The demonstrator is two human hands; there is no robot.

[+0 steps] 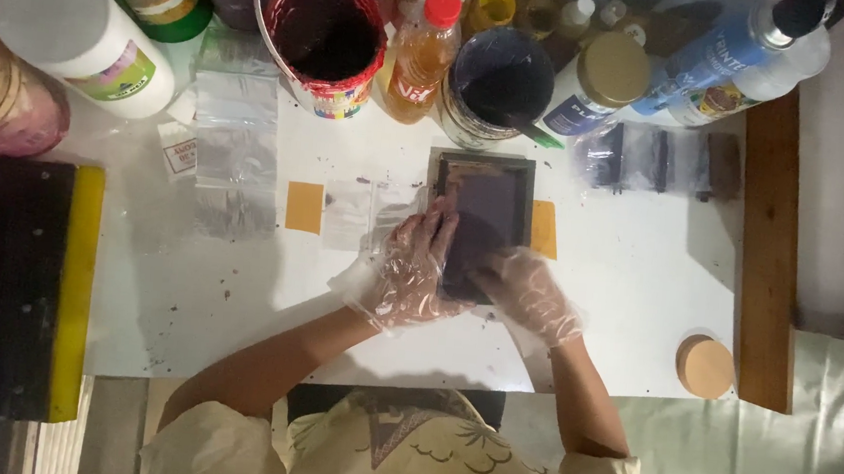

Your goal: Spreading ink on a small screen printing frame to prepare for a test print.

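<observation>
A small dark wooden printing frame point(486, 187) with a purple mesh lies flat on the white table point(629, 283). My left hand point(410, 266), in a clear plastic glove, presses on the frame's left and near edge. Also gloved, my right hand point(533, 294) grips something dark on the mesh at the frame's near end; what it is stays hidden under the fingers. Orange tape patches point(304, 207) sit on the table either side of the frame.
Along the far edge stand a red-stained paint bucket point(327, 39), a dark ink tub point(500, 78), an orange bottle point(425, 52), white jars point(81, 40) and blue-labelled bottles point(717, 55). Clear plastic bags point(234, 142) lie left. A black and yellow squeegee point(22, 286) rests far left, a round lid point(705, 366) right.
</observation>
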